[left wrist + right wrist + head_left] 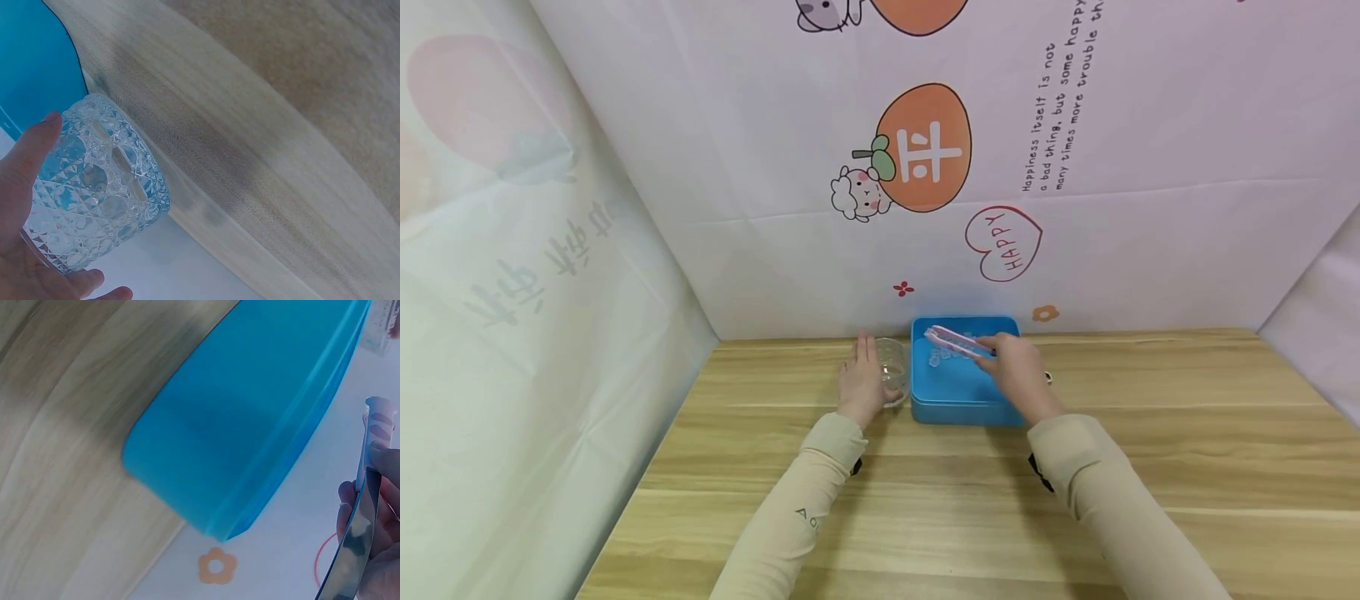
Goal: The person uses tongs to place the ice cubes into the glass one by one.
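Note:
My left hand (pixel 861 385) curls round the side of a clear cut-glass cup (pixel 103 187), with the thumb on one side and the fingers on the other. In the head view this cup (pixel 892 367) stands just left of a blue box (pixel 958 387). My right hand (pixel 1024 375) holds a pair of tongs (pixel 973 343) over the box; the tips are pinkish, and a shiny metal strip (pixel 353 550) shows in the right wrist view. Small clear pieces (pixel 934 360), several in number, lie on the box top below the tongs. Whether the tips hold a piece cannot be told.
The wood-grain table (pixel 925 533) runs back to a printed white cloth (pixel 790 275) right behind the box and cup. Another white cloth (pixel 587 400) hangs along the left edge. Beside my right hand a small ring-like thing (pixel 1048 377) is partly seen.

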Available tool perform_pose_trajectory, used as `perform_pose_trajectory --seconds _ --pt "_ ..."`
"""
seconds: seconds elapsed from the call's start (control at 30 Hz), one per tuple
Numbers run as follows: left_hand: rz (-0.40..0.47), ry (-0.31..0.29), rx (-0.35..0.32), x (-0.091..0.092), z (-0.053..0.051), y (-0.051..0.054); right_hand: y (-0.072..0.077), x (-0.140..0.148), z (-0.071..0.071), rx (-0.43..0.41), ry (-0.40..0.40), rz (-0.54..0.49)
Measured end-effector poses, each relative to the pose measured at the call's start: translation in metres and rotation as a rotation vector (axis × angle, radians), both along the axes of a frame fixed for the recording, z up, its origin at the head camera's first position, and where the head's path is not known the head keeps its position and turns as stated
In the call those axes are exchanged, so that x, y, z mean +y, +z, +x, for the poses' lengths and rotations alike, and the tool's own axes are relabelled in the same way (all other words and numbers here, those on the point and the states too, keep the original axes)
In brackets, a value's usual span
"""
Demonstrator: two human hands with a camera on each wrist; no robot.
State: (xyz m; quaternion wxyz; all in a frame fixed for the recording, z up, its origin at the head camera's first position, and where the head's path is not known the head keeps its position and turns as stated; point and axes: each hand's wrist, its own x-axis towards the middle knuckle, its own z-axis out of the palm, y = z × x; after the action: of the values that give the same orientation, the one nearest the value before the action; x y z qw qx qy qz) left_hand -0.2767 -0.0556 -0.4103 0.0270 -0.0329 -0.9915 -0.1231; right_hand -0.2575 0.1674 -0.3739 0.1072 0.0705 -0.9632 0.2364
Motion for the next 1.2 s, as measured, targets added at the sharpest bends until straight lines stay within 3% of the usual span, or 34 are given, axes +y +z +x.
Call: perform_pose_trajectory --seconds 0.6,1.2 --pt "-0.009 0.0 -0.002 0.0 0.001 0.0 0.004 -0.037 0.009 -0.051 0.13 -0.024" --pt "-0.005 0.0 0.007 0.0 -0.001 -0.002 0.0 -0.043 0.008 -0.081 0.181 0.046"
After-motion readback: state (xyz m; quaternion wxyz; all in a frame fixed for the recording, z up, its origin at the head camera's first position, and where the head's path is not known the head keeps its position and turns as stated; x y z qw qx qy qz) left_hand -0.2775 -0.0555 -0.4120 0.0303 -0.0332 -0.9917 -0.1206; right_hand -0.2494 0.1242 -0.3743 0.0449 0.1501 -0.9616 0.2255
